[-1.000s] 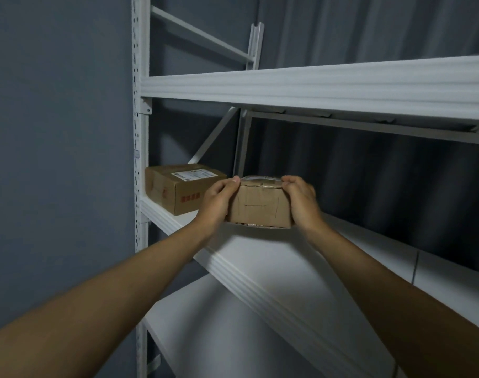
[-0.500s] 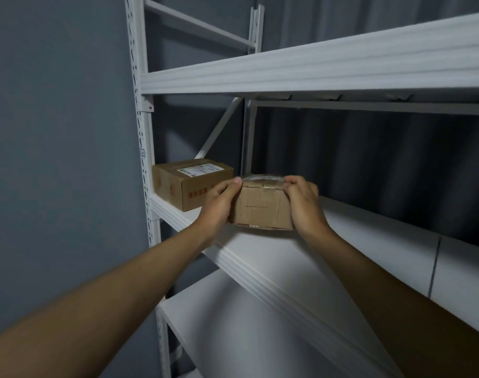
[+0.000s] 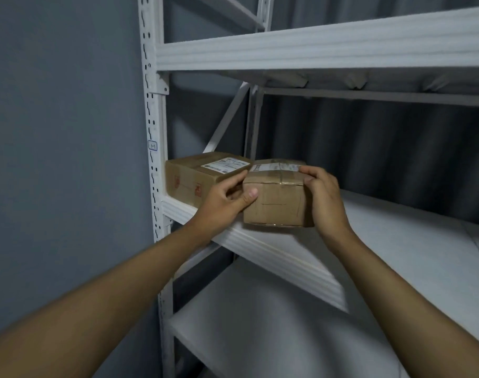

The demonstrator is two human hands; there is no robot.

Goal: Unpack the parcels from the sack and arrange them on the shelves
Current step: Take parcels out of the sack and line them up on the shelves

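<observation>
A small cardboard parcel [image 3: 276,197], taped along its top seam and bearing a white label on top, sits at the front of the middle shelf [image 3: 382,241] of a white metal rack; whether its base rests fully on the shelf cannot be told. Its left side is just beside a larger cardboard box [image 3: 197,173], also labelled on top and printed with red marks on its front, which stands at the shelf's left end against the upright.

The left hand [image 3: 224,197] is clamped on the parcel's left edge, thumb across the front face, fingers curled behind the corner between the two boxes. The right hand [image 3: 323,197] grips the right edge, thumb at the upper front corner, fingers wrapped over the top and side. Both forearms are bare and reach up and forward from the lower corners of the view, wrists slightly bent inward.

The rack's perforated upright post [image 3: 154,132] carries a small tag. An upper shelf [image 3: 314,50] spans overhead and a lower shelf [image 3: 246,323] lies beneath. A grey wall [image 3: 64,132] stands to the left, and a dark pleated curtain [image 3: 382,154] hangs behind the rack.
</observation>
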